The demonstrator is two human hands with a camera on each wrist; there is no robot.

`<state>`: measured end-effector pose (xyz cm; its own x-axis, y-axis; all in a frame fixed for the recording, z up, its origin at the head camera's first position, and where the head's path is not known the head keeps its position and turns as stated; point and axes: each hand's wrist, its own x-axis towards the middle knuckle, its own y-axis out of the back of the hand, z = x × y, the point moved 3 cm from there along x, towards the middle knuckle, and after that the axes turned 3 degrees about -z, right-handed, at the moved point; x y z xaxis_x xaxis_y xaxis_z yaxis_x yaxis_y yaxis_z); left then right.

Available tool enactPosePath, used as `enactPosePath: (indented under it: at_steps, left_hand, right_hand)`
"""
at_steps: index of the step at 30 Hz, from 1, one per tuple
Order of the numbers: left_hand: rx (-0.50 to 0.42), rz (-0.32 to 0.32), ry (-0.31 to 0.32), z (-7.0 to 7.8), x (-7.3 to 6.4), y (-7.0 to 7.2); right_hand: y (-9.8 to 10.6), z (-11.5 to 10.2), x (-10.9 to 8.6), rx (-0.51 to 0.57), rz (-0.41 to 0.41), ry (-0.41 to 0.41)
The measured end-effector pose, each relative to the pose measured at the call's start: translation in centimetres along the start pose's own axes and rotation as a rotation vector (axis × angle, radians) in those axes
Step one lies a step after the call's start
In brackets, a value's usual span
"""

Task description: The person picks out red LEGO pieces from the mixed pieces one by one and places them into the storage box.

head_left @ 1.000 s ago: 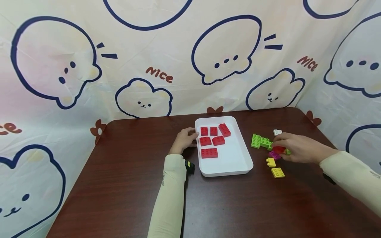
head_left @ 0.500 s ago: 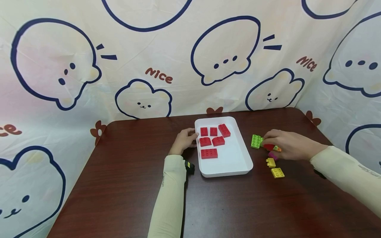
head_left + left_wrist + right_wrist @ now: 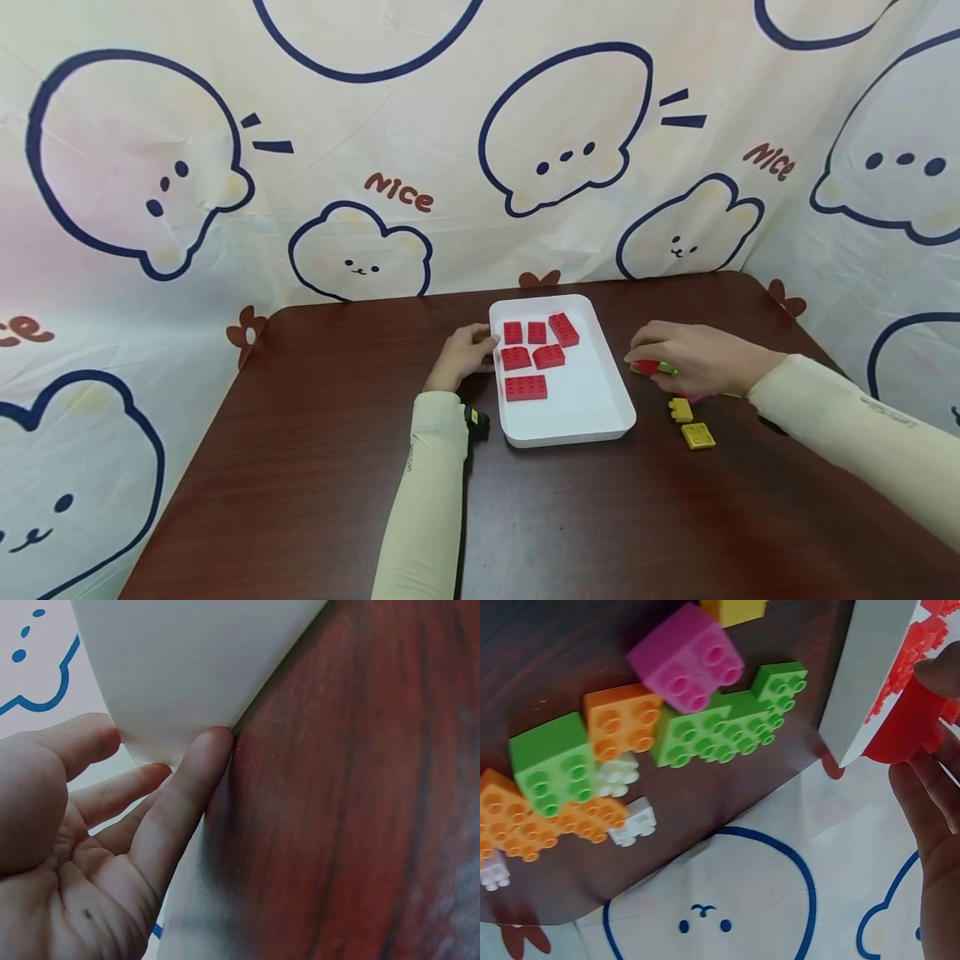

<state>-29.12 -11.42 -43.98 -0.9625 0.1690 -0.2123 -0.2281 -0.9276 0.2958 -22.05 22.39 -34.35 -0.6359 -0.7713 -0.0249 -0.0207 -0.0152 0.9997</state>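
My right hand (image 3: pixel 693 358) pinches a red toy building block (image 3: pixel 904 724) with a smooth curved side. It hovers above the loose blocks, just right of the white tray (image 3: pixel 585 417). In the tray lie several red blocks, among them a long studded one (image 3: pixel 526 387) and a slanted one (image 3: pixel 563 329). My left hand (image 3: pixel 460 358) holds the tray's left side. In the left wrist view its thumb (image 3: pixel 210 754) presses low on the outer wall, with other fingertips at the rim.
Right of the tray lie loose blocks: green (image 3: pixel 731 727), orange (image 3: pixel 622 720), magenta (image 3: pixel 690 660), white (image 3: pixel 635 823) and yellow (image 3: pixel 698 436). My right hand covers most of them in the head view. A patterned cloth (image 3: pixel 450 125) hangs behind the dark wooden table (image 3: pixel 337 433).
My right hand has moved left toward the tray, carrying the red block over the other blocks. My left hand and the tray stay where they were.
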Motion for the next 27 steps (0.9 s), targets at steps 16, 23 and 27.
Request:
enactPosePath:
  at_steps: [16,23,27]
  left_hand:
    - [-0.025,-0.008,-0.010,-0.1,0.0,0.0]
    - [-0.015,-0.011,-0.010,0.0,0.0,0.0]
    - [-0.004,-0.005,-0.007,0.0,-0.1,0.0]
  right_hand:
    - [0.1,-2.0,3.6,-0.016,-0.007,0.119]
    - [-0.3,-2.5,5.0,0.007,-0.062,0.111]
    - [-0.3,-2.8,5.6,0.013,-0.084,0.113]
